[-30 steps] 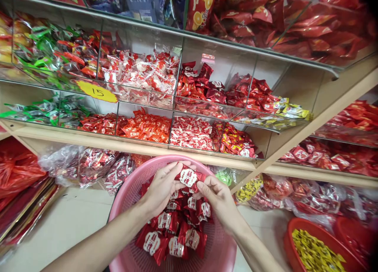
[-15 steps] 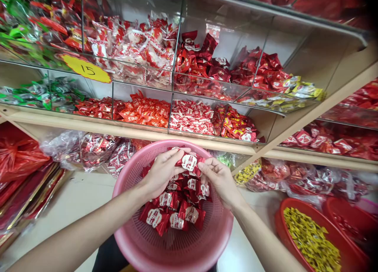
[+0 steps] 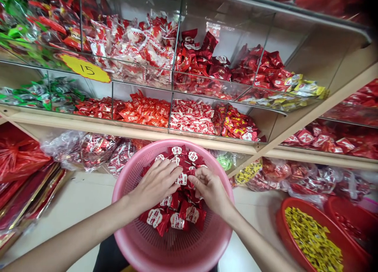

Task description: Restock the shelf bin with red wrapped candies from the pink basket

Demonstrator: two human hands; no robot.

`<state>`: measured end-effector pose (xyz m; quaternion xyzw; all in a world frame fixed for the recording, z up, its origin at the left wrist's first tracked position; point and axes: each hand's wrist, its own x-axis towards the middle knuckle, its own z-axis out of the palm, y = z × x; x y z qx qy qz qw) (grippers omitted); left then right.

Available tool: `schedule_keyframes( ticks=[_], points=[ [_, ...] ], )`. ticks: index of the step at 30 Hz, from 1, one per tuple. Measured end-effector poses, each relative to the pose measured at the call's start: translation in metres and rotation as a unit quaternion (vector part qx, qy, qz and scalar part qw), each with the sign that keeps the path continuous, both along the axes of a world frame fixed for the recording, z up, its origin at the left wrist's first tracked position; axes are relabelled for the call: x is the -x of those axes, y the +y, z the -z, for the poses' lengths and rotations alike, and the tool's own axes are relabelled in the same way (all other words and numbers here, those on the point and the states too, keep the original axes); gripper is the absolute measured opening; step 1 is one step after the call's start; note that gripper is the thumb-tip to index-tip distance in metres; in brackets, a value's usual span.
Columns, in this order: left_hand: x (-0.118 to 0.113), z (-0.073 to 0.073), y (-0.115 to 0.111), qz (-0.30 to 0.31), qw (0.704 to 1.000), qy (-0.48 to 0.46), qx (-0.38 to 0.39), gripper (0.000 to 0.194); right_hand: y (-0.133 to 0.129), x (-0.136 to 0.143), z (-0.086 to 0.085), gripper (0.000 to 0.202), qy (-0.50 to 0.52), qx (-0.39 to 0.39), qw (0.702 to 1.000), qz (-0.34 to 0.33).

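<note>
A pink perforated plastic basket [image 3: 217, 232] holds a pile of dark red wrapped candies with white labels and red characters. Over the pile, my left hand [image 3: 159, 181] pinches the left end of one red wrapped candy [image 3: 181, 179], its other fingers bent over neighbouring wrappers. On the right end of that same candy, my right hand [image 3: 209, 189] closes thumb and forefinger, the other fingers curled. The candy lies label up, low among the others. Several candies [image 3: 191, 213] rest in front of my hands, and more [image 3: 177, 150] lie beyond them.
Just behind the basket stands a shelf [image 3: 189, 140] with clear compartments of wrapped sweets and a yellow price tag [image 3: 85, 68] reading 15. At right on the floor is a red basin [image 3: 283, 224] of yellow packets. Red bags [image 3: 20, 157] lie at left.
Both hands have lowered the candy toward me into the pile, moving slightly left. Candies at the basket's far side, hidden before, now show. The basket stays put.
</note>
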<state>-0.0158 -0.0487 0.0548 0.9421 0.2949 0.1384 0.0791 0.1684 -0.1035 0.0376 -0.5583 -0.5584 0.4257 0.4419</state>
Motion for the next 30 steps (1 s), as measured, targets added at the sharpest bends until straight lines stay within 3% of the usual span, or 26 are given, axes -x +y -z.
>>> schedule_keyframes(
  ticks=[6,12,16,21,30],
  points=[
    [-0.003,-0.006,-0.009,0.031,0.992,0.117,-0.028,0.025,-0.008,0.0,0.011,0.025,-0.046,0.052,0.998,-0.008],
    [0.01,0.012,-0.016,0.042,0.987,0.154,-0.001,0.025,-0.007,-0.012,0.024,0.024,-0.075,0.092,0.992,-0.035],
    [0.014,0.019,-0.017,0.041,0.99,0.133,0.004,0.03,-0.001,-0.025,0.02,0.026,-0.071,0.061,0.996,-0.015],
    [0.005,0.017,-0.017,0.078,0.984,0.162,0.015,0.024,0.003,-0.031,0.011,0.024,-0.075,0.049,0.996,-0.013],
    [-0.018,0.032,-0.019,0.106,0.979,0.174,0.004,0.017,0.003,-0.037,0.016,0.027,-0.055,0.063,0.996,-0.015]
  ],
)
